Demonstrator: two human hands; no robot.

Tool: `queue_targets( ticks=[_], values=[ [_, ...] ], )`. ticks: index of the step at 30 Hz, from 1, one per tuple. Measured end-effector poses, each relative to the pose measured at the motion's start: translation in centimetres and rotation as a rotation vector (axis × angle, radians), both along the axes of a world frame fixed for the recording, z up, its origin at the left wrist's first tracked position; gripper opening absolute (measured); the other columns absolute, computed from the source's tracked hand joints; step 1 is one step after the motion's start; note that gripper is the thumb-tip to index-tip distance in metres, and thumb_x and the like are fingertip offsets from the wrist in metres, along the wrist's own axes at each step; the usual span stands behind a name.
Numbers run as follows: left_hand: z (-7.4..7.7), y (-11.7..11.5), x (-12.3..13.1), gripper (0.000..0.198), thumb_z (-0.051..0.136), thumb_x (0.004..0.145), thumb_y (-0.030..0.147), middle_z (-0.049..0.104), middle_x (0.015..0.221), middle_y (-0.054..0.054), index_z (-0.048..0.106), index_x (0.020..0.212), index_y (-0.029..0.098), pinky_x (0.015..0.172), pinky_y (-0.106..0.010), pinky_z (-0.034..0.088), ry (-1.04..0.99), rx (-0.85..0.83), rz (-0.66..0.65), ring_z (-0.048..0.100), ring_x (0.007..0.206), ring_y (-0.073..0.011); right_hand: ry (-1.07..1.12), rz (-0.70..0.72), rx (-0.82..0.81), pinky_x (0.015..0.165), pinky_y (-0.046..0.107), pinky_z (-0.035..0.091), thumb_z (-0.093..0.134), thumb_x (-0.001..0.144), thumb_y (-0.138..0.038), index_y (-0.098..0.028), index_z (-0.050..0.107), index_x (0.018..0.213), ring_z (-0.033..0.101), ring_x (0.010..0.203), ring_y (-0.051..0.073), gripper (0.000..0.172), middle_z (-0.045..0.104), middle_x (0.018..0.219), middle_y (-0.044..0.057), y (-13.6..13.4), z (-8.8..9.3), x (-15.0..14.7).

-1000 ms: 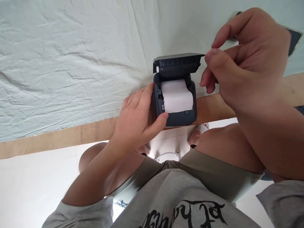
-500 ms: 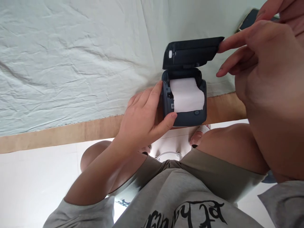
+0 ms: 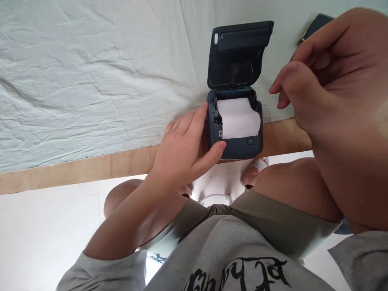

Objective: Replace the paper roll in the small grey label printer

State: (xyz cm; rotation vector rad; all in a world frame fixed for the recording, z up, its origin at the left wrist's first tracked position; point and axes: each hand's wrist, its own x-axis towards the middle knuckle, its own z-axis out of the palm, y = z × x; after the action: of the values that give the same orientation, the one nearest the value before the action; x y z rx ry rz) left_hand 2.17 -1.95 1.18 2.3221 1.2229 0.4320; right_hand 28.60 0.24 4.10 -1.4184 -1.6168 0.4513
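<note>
A small dark blue-black thermal printer [image 3: 238, 150] sits at the table's edge with its hinged lid [image 3: 238, 56] tilted up and back. Inside its bay is a roll of white paper [image 3: 239, 119], the loose end lying toward the power button [image 3: 250, 141]. My left hand [image 3: 184, 143] grips the printer's left side, fingers along the side and thumb on the front corner. Right of the lid and apart from it, my right hand [image 3: 327, 72] hovers with loosely bent fingers and nothing visible in them.
A pale green, wrinkled cloth [image 3: 106, 81] covers the table, its wooden edge [image 3: 121, 163] showing in front. A dark phone-like object [image 3: 317, 26] lies at the upper right, partly behind my right hand. My legs are below the edge.
The printer's lid has swung farther back, showing more of its inner face. My right hand has come off the lid's corner and its fingers have curled. My left hand stays put.
</note>
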Motion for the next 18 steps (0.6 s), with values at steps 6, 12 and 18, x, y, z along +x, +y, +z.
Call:
queue_targets(
  ticks=[6, 12, 18],
  values=[
    [-0.2, 0.1, 0.0, 0.087, 0.041, 0.115, 0.064, 0.065, 0.170, -0.027, 0.044, 0.176, 0.003, 0.132, -0.063, 0.050, 0.000, 0.018, -0.007, 0.062, 0.157, -0.0442, -0.447, 0.185, -0.052, 0.081, 0.035, 0.054, 0.071, 0.100, -0.033, -0.029, 0.080, 0.094, 0.057, 0.068, 0.011, 0.012, 0.057, 0.067, -0.006, 1.3, 0.7, -0.1],
    [-0.2, 0.2, -0.1, 0.085, 0.041, 0.115, 0.067, 0.065, 0.172, -0.023, 0.046, 0.176, 0.008, 0.132, -0.059, 0.051, -0.007, 0.028, -0.007, 0.064, 0.157, -0.0420, -0.689, 0.279, -0.156, 0.077, 0.038, 0.054, 0.084, 0.094, -0.035, -0.035, 0.080, 0.099, 0.062, 0.080, 0.020, 0.006, 0.055, 0.062, -0.001, 3.8, 0.3, 0.8],
    [-0.3, 0.2, -0.2, 0.089, 0.040, 0.116, 0.070, 0.066, 0.171, -0.024, 0.045, 0.178, 0.007, 0.131, -0.059, 0.052, -0.013, 0.040, -0.015, 0.065, 0.156, -0.0430, -0.787, 0.508, -0.180, 0.062, 0.033, 0.042, 0.090, 0.090, -0.052, -0.034, 0.079, 0.108, 0.061, 0.078, 0.016, 0.027, 0.074, 0.082, -0.004, 5.7, -0.4, 1.8]
  ],
)
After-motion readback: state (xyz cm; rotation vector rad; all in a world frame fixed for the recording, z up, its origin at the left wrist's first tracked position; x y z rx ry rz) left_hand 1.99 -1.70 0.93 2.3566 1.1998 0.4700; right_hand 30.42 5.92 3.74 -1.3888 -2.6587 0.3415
